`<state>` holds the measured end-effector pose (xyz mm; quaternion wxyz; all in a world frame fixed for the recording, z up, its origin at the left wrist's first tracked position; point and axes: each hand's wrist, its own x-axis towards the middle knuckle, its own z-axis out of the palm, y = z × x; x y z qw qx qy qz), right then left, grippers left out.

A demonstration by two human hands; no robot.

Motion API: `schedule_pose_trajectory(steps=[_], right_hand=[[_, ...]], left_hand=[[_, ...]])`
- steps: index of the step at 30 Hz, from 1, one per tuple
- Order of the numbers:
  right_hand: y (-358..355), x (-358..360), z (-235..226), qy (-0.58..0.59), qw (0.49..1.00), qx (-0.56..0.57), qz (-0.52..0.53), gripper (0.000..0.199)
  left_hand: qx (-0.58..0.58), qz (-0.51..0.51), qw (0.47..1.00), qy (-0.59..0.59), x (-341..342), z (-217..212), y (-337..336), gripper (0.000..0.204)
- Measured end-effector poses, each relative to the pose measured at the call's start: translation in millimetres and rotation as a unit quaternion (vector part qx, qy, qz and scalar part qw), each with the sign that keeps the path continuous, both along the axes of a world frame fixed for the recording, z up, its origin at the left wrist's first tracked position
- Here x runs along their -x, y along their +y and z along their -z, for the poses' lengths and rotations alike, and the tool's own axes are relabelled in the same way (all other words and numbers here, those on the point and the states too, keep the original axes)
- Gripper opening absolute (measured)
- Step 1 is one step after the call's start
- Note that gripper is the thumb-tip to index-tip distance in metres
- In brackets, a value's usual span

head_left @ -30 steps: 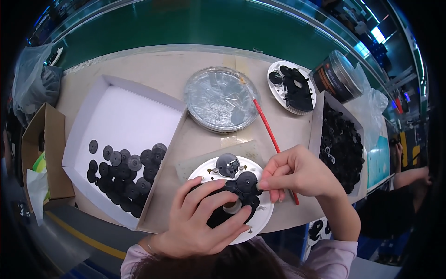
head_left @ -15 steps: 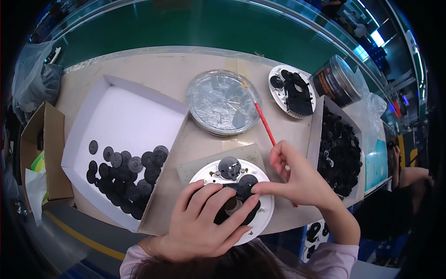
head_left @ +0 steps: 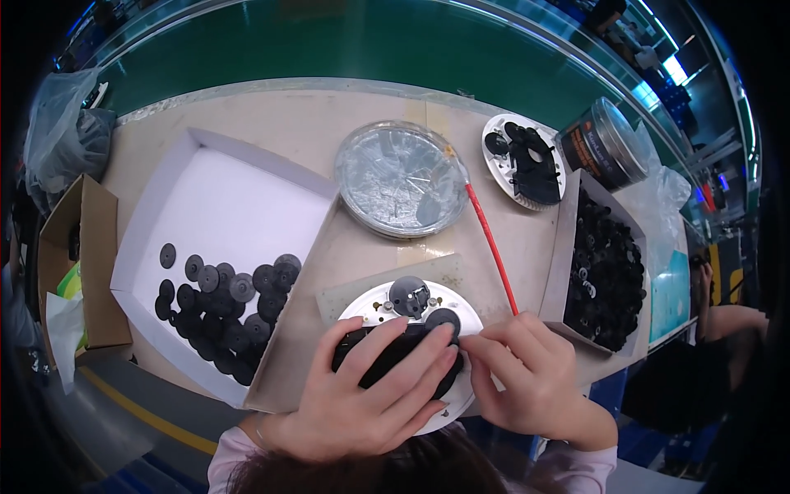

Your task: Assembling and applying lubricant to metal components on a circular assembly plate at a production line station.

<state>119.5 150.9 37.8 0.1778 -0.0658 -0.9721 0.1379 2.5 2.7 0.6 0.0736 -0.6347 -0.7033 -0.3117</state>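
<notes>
A round white plate (head_left: 471, 313) sits before me, bearing black parts. My left hand (head_left: 362, 399) spreads over a black housing piece (head_left: 383, 366), its fingers across the top and its thumb toward the right edge, holding it down. A round black disc (head_left: 409, 295) shows at the plate's far side, with metal fittings beside it. A dark toothed gear (head_left: 444, 319) lies just right of it, beside my left fingertips. Close to this gear, my right hand (head_left: 527, 379) has thumb and forefinger pinched together; what is between them is hidden.
An open white box (head_left: 271, 177) of black gears stands left. A plastic-covered round dish (head_left: 399, 177) carries the end of a red-handled brush (head_left: 491, 247). At right are another white plate (head_left: 502, 177) with black parts, a tin (head_left: 605, 148) and a box (head_left: 568, 255) full of black pieces.
My right hand has moved down and its fingers have closed into a pinch beside the gear. The left hand stays over the housing piece, more of whose black surface now shows.
</notes>
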Motion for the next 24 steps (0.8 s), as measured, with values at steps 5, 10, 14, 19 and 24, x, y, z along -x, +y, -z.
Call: schedule_pose_trajectory(steps=[5, 10, 14, 19, 24], right_hand=[[8.0, 3.2, -7.5, -0.027, 0.999, 0.012, -0.035, 0.026], [16.1, -0.3, -9.0, -0.029, 0.998, 0.046, -0.009, 0.026], [20.9, -4.2, -9.0, -0.012, 0.998, 0.061, 0.019, 0.026], [61.8, -1.1, -5.4, -0.022, 0.983, -0.157, 0.096, 0.031], [80.7, -0.8, 14.7, -0.125, 0.967, -0.199, -0.095, 0.032]], left_hand=[[0.029, 0.027, 0.999, 0.037, 0.3, -3.5, 1.3, 0.029], [0.031, 0.008, 0.998, 0.055, -2.5, -4.4, 1.8, 0.026], [0.025, 0.006, 0.997, 0.074, -2.1, -3.3, 1.5, 0.025], [0.022, 0.002, 0.997, 0.068, -3.7, -3.0, 2.1, 0.024], [-0.003, -0.027, 0.994, 0.109, -5.5, -2.1, 3.2, 0.018]])
